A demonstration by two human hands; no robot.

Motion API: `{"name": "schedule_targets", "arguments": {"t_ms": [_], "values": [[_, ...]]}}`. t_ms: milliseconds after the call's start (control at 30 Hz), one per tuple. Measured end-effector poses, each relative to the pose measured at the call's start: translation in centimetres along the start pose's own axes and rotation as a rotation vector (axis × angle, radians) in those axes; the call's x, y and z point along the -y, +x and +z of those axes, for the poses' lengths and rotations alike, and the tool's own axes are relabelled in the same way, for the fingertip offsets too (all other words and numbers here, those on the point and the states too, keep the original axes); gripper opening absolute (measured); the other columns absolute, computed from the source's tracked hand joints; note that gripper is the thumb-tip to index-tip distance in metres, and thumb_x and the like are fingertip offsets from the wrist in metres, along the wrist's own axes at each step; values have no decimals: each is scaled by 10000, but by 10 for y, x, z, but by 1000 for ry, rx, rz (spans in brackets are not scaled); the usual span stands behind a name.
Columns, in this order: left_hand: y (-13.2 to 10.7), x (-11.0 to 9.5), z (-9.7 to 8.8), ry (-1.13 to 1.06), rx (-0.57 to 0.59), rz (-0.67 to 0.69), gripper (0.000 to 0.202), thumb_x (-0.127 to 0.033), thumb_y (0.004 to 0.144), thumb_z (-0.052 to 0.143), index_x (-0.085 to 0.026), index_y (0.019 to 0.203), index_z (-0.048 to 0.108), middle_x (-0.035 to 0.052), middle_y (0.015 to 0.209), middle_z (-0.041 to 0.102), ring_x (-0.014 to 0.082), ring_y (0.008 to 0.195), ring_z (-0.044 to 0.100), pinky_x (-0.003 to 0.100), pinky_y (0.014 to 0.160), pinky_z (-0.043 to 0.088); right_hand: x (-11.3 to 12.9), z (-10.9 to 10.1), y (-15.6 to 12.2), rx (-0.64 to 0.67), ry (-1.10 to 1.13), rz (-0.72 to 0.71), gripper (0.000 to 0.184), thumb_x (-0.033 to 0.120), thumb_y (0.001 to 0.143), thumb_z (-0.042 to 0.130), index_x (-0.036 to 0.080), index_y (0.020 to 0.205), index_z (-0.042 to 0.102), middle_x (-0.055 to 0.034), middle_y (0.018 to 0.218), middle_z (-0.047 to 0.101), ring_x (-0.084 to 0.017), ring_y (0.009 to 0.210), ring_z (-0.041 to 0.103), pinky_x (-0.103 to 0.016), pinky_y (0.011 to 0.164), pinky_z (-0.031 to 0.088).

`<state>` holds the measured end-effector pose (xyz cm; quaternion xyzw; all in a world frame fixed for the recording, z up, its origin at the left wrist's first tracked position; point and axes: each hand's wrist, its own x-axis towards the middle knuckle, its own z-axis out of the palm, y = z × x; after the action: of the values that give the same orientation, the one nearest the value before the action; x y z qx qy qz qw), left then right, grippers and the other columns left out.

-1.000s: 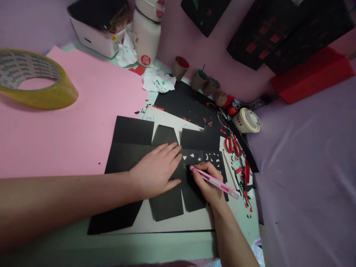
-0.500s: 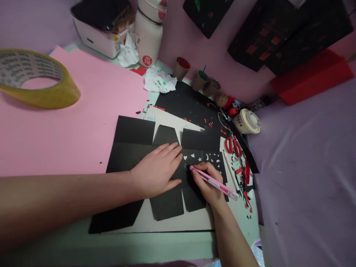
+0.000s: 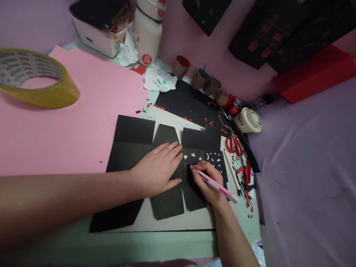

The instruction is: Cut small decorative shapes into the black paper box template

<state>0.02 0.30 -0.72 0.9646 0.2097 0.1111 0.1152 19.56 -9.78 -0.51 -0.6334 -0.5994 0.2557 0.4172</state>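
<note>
A sheet of black card (image 3: 133,155) with folded flaps and slits lies on a white board (image 3: 178,222). My left hand (image 3: 158,167) rests flat on it, palm down, fingers stretched out to the right. In my right hand (image 3: 208,181) is a slim pink craft knife (image 3: 215,184), gripped like a pen. Its tip meets the card just below cut-out hearts (image 3: 185,157) and a star (image 3: 200,158). Further right, a moon shape (image 3: 207,156) and several small triangles are cut through. The blade itself is too small to make out.
Red-handled scissors (image 3: 233,144), a white pen (image 3: 231,168) and red and black scraps lie at the right. Pink paper (image 3: 91,137) with a tape roll (image 3: 66,89) covers the left. Behind stand paper cups (image 3: 182,68), a bottle (image 3: 147,37) and a lidded cup (image 3: 248,120).
The pink craft knife has turned slightly in my right hand, its tip staying at nearly the same spot. My left hand has not moved on the card.
</note>
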Motion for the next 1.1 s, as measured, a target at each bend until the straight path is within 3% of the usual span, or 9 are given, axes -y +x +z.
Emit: {"name": "schedule_targets", "arguments": {"t_ms": [800,1100], "values": [[0,0,0,3,3,0,639,-542,913,462,-64,1332,527,187,1483,420,326,1407,330,439,1157,245,-4,-5,-2,44,16,-32,63,157,867,623,212,848,599,-6,798,629,-133,715,589,-255,660,463],[1,-1,0,18,5,3,647,-545,913,455,-60,1336,527,186,1483,420,323,1404,336,437,1152,254,-5,-5,-3,4,16,-7,63,157,860,640,218,857,624,-10,806,665,-134,716,616,-248,654,471]]}}
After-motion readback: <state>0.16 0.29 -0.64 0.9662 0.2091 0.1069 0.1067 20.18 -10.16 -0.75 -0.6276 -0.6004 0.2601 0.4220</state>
